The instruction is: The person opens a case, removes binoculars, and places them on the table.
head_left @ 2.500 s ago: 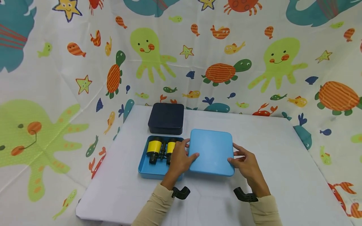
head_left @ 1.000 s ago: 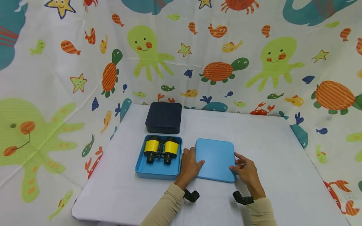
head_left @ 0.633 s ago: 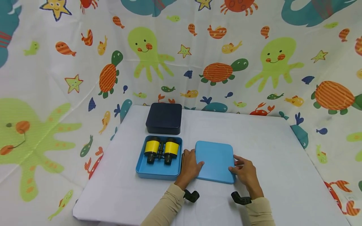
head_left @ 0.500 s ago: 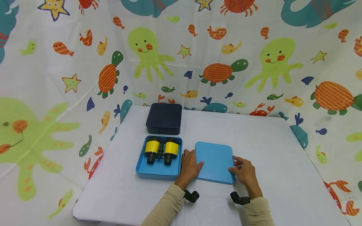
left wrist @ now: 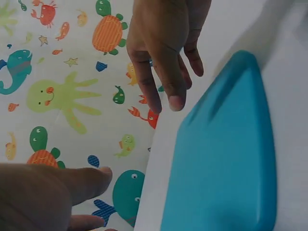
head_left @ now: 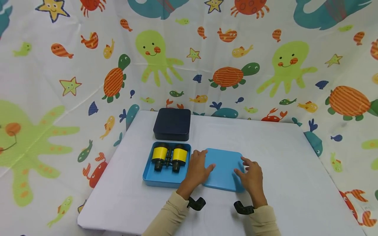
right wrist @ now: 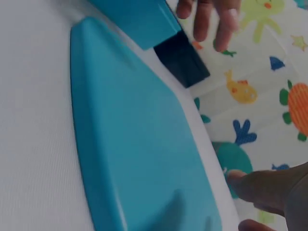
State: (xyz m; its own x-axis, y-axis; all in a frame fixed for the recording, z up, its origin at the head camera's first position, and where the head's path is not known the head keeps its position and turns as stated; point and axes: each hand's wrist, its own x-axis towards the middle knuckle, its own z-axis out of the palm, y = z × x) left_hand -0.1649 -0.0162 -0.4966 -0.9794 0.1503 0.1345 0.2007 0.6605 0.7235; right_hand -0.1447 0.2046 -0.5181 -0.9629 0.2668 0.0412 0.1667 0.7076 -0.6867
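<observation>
A light blue square lid (head_left: 222, 170) lies flat on the white table, its smooth side up. My left hand (head_left: 197, 168) hovers over its left edge with fingers loosely spread, holding nothing. At the opposite edge my right hand (head_left: 251, 177) is also raised, thumb and fingers apart. Both wrist views show a gap between the hands and the lid (left wrist: 221, 159). Left of the lid stands a shallow blue box (head_left: 165, 183), uncovered. Inside it rest yellow and black binoculars (head_left: 179, 155), eyepieces toward me.
A dark navy box (head_left: 172, 124) stands behind the blue box, near the table's back edge. The white table (head_left: 289, 170) extends to the right of the hands. A sea-animal patterned cloth (head_left: 189, 72) hangs behind and beside the table.
Earlier, both hands held the blue lid by its sides and lowered it onto the table beside the box. Now they have let go and lifted slightly; the lid stays put.
</observation>
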